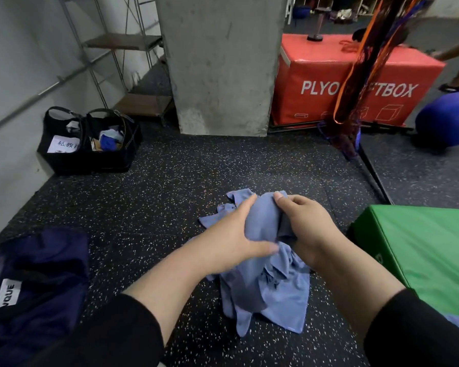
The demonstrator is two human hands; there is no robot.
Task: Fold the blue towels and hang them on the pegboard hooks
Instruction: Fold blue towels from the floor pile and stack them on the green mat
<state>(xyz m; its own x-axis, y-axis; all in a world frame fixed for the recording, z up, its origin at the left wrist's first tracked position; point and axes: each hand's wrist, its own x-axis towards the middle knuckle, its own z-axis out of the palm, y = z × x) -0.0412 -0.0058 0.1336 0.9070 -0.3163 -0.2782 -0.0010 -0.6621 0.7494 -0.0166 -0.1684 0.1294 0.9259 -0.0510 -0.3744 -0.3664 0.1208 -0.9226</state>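
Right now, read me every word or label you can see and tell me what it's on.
"PLYO" and "TBOX": red box, middle letters hidden by hanging straps.
"VQUE": white label on the navy bag, cut off at the start.
"私教用": white paper on the black tote; its second line is unreadable.
Mark on the green mat: too blurred.

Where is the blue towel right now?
In the head view the blue towel hangs crumpled at lower centre above the speckled floor, gripped by the left hand and right hand, just left of the green mat.
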